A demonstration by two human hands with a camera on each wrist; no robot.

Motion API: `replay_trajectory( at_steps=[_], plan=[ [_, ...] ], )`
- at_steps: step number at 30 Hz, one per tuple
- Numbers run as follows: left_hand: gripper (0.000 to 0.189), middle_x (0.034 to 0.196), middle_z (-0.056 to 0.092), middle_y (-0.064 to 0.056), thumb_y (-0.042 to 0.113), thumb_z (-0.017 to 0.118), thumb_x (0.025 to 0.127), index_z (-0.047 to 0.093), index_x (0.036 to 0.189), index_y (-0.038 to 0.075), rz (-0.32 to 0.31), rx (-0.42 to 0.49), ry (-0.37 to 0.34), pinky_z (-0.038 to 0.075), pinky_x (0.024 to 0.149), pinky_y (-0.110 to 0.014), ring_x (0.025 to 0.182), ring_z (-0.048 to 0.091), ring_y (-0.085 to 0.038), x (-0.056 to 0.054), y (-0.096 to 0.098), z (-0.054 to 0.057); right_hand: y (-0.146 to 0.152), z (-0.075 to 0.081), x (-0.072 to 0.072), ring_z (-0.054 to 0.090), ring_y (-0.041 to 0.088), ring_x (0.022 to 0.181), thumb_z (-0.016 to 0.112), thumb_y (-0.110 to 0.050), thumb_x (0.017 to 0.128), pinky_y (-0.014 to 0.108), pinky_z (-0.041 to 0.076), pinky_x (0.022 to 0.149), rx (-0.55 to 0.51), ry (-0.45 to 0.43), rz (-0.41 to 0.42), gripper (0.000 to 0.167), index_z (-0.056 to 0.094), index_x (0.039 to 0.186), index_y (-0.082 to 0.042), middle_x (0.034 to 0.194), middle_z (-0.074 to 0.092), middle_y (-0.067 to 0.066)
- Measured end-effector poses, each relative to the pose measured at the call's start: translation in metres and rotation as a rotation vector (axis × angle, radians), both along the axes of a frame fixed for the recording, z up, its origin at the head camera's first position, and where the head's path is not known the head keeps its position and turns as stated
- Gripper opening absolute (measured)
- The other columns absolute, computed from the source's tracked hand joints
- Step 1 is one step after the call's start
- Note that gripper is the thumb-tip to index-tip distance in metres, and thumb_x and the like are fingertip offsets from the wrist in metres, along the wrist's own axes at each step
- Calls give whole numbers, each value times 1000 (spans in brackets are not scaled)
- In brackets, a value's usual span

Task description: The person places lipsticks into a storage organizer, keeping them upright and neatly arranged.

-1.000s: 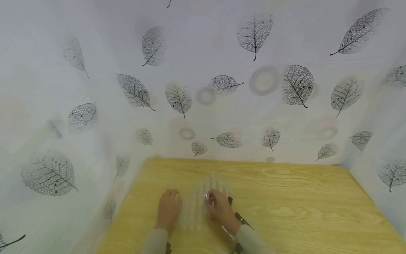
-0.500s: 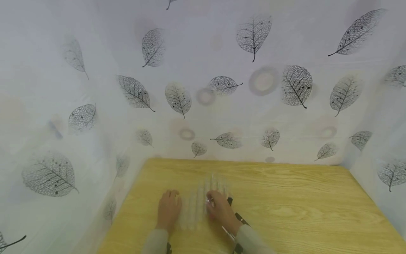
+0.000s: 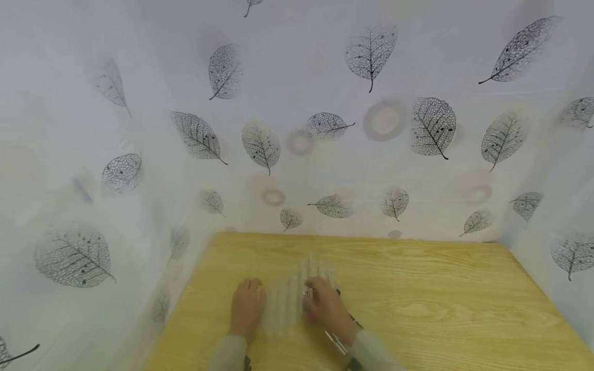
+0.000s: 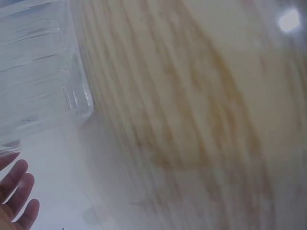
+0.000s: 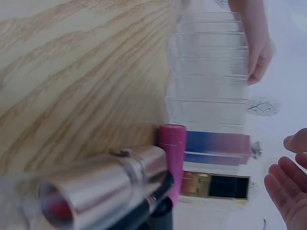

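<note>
A clear ridged organizer (image 3: 280, 309) with several slots stands between my hands. My left hand (image 3: 247, 306) rests at its left side, fingers relaxed; in the left wrist view, fingertips (image 4: 26, 179) lie right at its edge. In the right wrist view a blue-and-pink tube (image 5: 218, 147) with a faceted clear knob (image 5: 256, 149) sits in one slot. A black-and-gold tube (image 5: 216, 186) occupies a neighbouring slot. My right hand (image 5: 290, 184) hovers beside the knob, a gap showing between it and the loosely bent fingers.
In the right wrist view a rose-gold lipstick tube (image 5: 110, 184), a pink tube (image 5: 171, 155) and dark tubes lie by the organizer on the wood-grain table (image 3: 441, 304). A leaf-patterned white sheet (image 3: 297, 170) surrounds the table's back and sides.
The faceted knob, between my right fingers a second ago, has gone lower toward the organizer. My right hand has shifted slightly right and its fingers are off the knob. My left hand has stayed.
</note>
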State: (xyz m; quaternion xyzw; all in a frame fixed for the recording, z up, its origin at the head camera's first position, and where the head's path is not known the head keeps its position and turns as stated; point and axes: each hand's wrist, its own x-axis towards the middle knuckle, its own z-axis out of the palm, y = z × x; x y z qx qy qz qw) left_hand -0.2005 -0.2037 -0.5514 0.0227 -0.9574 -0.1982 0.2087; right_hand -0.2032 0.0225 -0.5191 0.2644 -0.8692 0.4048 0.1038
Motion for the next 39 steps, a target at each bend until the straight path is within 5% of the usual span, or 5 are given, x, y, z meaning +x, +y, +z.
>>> replay_trajectory(
  at_steps=[6,15,29,35,39],
  plan=[
    [15,84,59,-7,13,65,80,62,93,6,-4,-73,42,48,67,-36,74,55,-19,-4,-2,-6,12,11,10,63,20,93,71,-6,79,36,52,83,-44,89,-41,31,58,107,-5,101,65,7],
    [18,86,62,-10,19,63,82,63,93,5,25,-156,50,48,71,-41,78,56,-23,-3,0,-1,42,14,26,63,15,86,76,-5,72,29,55,76,28,155,-119,34,60,102,-7,96,65,2],
    [25,88,62,-14,25,61,85,62,97,3,65,-152,22,44,71,-43,81,56,-29,1,1,5,83,-8,39,61,12,81,77,-6,69,26,54,74,166,124,-224,29,61,93,-9,88,64,-1],
    [26,86,61,-15,25,61,84,61,97,3,75,-156,47,41,67,-43,78,54,-30,2,0,2,91,-11,42,60,14,79,76,-7,70,22,52,68,228,68,-230,26,61,90,-10,88,62,-1],
    [26,88,61,-14,27,59,85,60,98,4,78,-126,-3,39,68,-42,79,53,-29,4,1,4,95,-16,43,60,12,75,76,-9,71,21,52,65,309,83,-201,23,61,88,-9,86,62,0]
  ],
)
